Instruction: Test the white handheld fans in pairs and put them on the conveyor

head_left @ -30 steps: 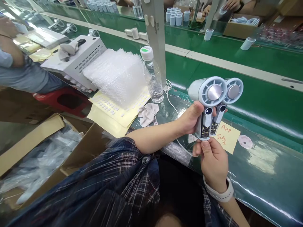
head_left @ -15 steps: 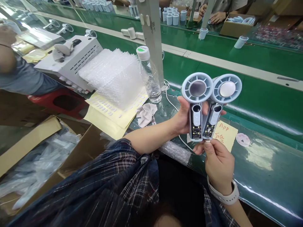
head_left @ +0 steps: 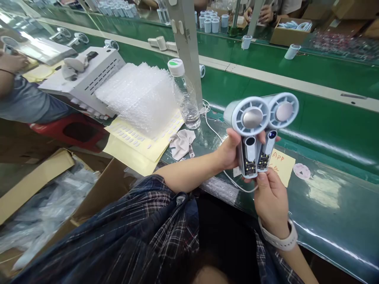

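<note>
My left hand (head_left: 229,150) grips two pale grey handheld fans side by side by their handles, heads up. The left fan (head_left: 248,118) and the right fan (head_left: 282,112) both show round grilles with silver centres, and their handles are open with circuit boards exposed. A small display glows on the right fan's handle. My right hand (head_left: 271,197), with a white watch band on the wrist, pinches the bottom ends of the handles with thumb and fingertips. Both fans are held above the green bench (head_left: 325,189), over a yellow note (head_left: 281,165).
A water bottle (head_left: 185,94) stands by a grey post (head_left: 186,39). Bubble-wrap bags (head_left: 139,94) lie on yellow sticker sheets (head_left: 133,146), beside a white machine (head_left: 89,75). A cloth (head_left: 182,142) and white cable (head_left: 216,134) lie near. Another person's arm (head_left: 20,98) is at left. Cardboard boxes (head_left: 38,189) sit below.
The two fans tilted, their heads turning from facing me to facing slightly right, and dropped a little. A display lit on the right fan's handle. Both hands kept their hold.
</note>
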Demonstrator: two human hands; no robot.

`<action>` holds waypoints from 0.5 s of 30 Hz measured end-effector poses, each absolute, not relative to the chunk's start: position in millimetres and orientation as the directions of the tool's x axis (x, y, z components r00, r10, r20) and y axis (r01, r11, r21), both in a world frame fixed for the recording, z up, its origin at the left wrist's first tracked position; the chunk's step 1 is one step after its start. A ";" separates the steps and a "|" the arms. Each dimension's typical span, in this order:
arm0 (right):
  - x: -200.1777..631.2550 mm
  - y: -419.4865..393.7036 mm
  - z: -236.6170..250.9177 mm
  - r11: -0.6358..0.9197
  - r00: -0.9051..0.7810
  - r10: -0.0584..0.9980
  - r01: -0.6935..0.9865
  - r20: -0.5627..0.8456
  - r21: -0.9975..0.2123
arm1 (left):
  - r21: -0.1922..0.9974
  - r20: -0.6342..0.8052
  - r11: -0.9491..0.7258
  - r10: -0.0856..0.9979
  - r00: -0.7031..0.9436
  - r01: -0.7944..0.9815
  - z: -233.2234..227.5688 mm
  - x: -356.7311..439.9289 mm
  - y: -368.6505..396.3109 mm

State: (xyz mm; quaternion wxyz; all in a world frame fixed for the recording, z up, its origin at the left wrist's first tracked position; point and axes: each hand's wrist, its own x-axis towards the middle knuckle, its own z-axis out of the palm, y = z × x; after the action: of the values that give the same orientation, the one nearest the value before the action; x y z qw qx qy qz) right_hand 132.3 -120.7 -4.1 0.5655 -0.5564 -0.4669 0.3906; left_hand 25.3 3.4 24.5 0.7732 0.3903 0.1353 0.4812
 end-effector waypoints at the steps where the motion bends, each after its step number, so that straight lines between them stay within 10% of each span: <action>1: 137.6 -119.4 -2.3 0.098 0.249 0.959 0.151 0.134 -0.984 | 0.717 0.169 0.238 0.852 0.495 -0.655 26.9 24.0 4.3; 6: 155.2 -109.3 5.5 0.229 0.351 0.847 0.436 0.399 -0.870 | 0.738 0.162 0.245 0.840 0.518 -0.629 30.0 14.7 8.5; 15: 185.1 -104.5 3.3 0.152 0.290 0.951 -0.130 0.109 -0.980 | 0.938 0.189 0.136 0.567 0.802 -0.318 21.5 -1.8 14.8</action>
State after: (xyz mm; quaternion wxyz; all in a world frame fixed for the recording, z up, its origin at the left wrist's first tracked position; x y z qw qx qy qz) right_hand 185.1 -104.5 3.3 0.6343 -0.4925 -0.4169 0.4258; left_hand -1.8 14.8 21.5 0.7463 0.5866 0.1061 0.2961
